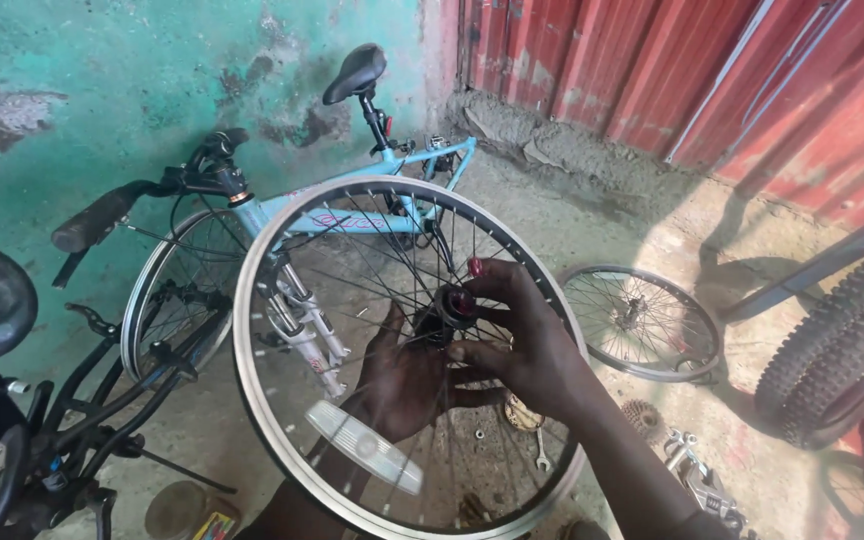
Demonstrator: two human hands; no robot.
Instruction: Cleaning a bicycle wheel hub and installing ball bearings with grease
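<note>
Silver bare rim wheel [252,330], no tyre, is held upright in front of a light-blue bike [352,205]. Left hand [397,380] reaches through the spokes, fingers closed behind the hub [449,308]; right hand [522,345] pinches the hub's near end. Hub work looks mid-way: wheel off any frame, loose parts and a spanner [542,455] on the ground, nothing refitted yet.

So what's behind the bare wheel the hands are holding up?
Behind the bare wheel, through its spokes, a light blue bicycle leans on the green wall. The left hand is behind the spokes, the right hand at the hub. The hands hide the ground behind them.
</note>
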